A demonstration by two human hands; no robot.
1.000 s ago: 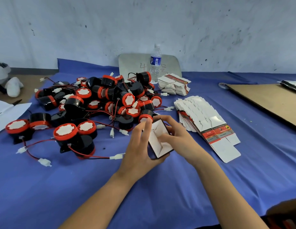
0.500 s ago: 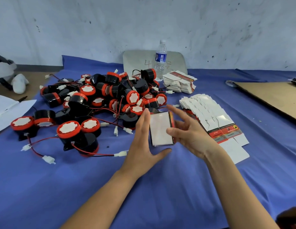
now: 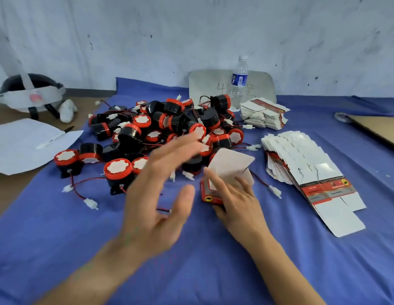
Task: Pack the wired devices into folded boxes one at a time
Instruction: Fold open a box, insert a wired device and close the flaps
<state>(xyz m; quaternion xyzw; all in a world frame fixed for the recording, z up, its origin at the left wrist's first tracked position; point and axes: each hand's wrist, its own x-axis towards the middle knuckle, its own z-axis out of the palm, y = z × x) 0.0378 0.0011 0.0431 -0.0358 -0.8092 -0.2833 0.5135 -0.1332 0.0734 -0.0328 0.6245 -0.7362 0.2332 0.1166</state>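
Note:
A folded red-and-white box (image 3: 222, 179) stands on the blue cloth with its white flaps up. My right hand (image 3: 238, 203) grips it from the near side, thumb on its left face. My left hand (image 3: 161, 194) hovers blurred to the box's left, fingers spread and holding nothing, stretched toward the pile of black-and-red wired devices (image 3: 169, 133). One device (image 3: 118, 170) with a white face lies just left of that hand. Red wires with white plugs (image 3: 90, 203) trail over the cloth.
Flat unfolded boxes (image 3: 312, 172) fan out at the right, with a second stack (image 3: 264, 114) behind them. A water bottle (image 3: 239, 82) stands at the back by a grey board. Cardboard (image 3: 380, 130) lies far right. White paper (image 3: 26, 142) and a headset lie at the left.
My left hand has let go of the box and swung left toward the device pile. The box has come down onto the cloth in my right hand, open end up.

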